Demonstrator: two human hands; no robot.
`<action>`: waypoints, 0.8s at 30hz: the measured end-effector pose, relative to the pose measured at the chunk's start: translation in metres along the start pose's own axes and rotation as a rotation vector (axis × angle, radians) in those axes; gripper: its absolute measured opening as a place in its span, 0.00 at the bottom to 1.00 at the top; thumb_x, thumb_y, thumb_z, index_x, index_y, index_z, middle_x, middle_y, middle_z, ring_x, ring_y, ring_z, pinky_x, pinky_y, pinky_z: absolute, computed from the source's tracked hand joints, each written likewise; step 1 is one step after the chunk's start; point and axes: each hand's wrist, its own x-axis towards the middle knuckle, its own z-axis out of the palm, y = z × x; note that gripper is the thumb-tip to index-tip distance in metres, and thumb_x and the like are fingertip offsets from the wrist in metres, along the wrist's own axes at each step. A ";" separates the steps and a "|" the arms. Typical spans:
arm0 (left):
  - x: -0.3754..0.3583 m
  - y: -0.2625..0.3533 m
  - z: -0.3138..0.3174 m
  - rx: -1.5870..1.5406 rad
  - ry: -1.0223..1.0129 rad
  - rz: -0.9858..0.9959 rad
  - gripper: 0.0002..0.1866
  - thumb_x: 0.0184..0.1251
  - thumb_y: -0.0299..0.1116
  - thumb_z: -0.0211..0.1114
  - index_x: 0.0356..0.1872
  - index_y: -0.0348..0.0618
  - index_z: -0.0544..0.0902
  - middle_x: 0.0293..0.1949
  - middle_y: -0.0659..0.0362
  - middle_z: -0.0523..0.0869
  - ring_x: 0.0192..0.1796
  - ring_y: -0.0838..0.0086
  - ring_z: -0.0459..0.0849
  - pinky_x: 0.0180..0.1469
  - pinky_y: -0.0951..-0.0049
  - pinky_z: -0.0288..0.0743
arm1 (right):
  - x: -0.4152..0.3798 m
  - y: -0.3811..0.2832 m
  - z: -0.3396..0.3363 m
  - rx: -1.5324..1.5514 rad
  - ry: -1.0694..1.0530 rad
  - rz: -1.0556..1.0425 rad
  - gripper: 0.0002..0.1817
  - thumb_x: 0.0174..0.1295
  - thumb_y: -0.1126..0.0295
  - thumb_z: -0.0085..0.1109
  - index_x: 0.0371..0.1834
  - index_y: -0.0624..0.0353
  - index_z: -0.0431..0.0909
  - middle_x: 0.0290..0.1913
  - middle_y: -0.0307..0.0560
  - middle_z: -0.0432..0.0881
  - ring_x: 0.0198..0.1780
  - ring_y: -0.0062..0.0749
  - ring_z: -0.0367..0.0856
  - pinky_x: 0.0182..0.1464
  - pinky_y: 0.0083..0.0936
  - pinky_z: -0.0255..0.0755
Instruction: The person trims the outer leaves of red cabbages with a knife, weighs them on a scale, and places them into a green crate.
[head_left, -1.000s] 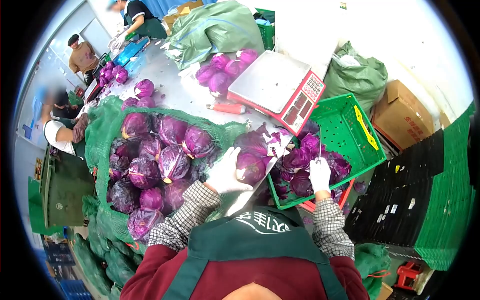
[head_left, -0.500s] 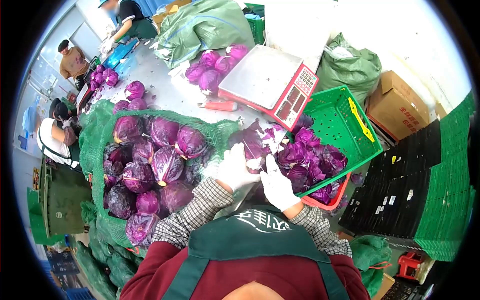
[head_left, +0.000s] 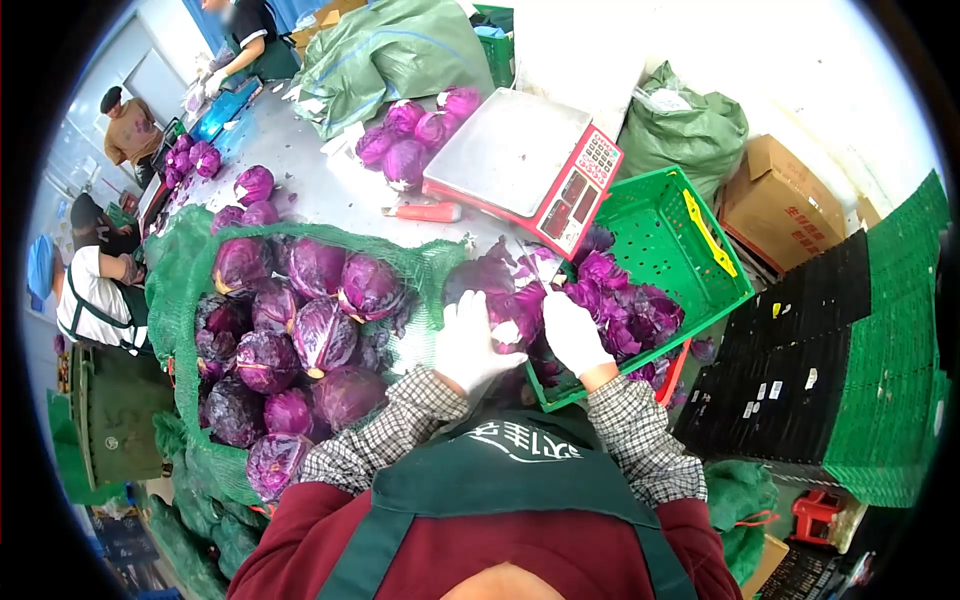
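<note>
My left hand [head_left: 468, 340], in a white glove, grips a red cabbage [head_left: 517, 308] from its left side; the pale cut stem faces me. Just right of it, my gloved right hand [head_left: 574, 333] is closed round what looks like a knife [head_left: 533, 266], its thin blade pointing up and left. The handle is hidden in my fingers. Loose purple leaves lie behind the held cabbage. A green crate [head_left: 690, 262] beside my right hand contains many torn leaves [head_left: 625, 305]. On my left, a green mesh sack [head_left: 185, 290] lies open around several whole red cabbages [head_left: 323, 333].
A red-edged scale [head_left: 510, 150] stands on the metal table [head_left: 310, 165], near a red-handled tool [head_left: 423, 212]. More cabbages [head_left: 405, 165] lie behind it. Stacked black and green crates [head_left: 790, 370] rise at right, below a cardboard box [head_left: 785, 205]. Other people are at the far left.
My right hand has moved away from the cabbage's stem, slightly up and right, and the blade now shows above it. My left hand stays on the cabbage. The view has shifted slightly.
</note>
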 end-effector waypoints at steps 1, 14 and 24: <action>-0.007 -0.008 -0.003 -0.025 -0.008 0.020 0.58 0.35 0.55 0.78 0.64 0.26 0.59 0.61 0.38 0.67 0.63 0.45 0.66 0.63 0.55 0.66 | -0.001 0.004 0.003 -0.016 0.030 -0.014 0.10 0.62 0.71 0.44 0.40 0.63 0.75 0.38 0.57 0.79 0.36 0.50 0.80 0.38 0.38 0.76; -0.038 -0.077 0.022 -0.462 0.095 -0.045 0.62 0.29 0.47 0.85 0.68 0.33 0.57 0.61 0.43 0.69 0.65 0.57 0.70 0.68 0.61 0.62 | -0.048 0.047 -0.029 1.050 0.101 0.713 0.24 0.63 0.65 0.58 0.61 0.61 0.70 0.26 0.38 0.78 0.20 0.17 0.72 0.19 0.15 0.62; -0.024 -0.057 0.000 -0.394 0.126 0.058 0.56 0.32 0.45 0.83 0.64 0.31 0.62 0.55 0.44 0.76 0.59 0.57 0.75 0.62 0.66 0.69 | -0.027 -0.052 -0.001 0.331 0.071 -0.119 0.26 0.63 0.62 0.57 0.64 0.57 0.68 0.59 0.58 0.73 0.56 0.49 0.78 0.50 0.33 0.76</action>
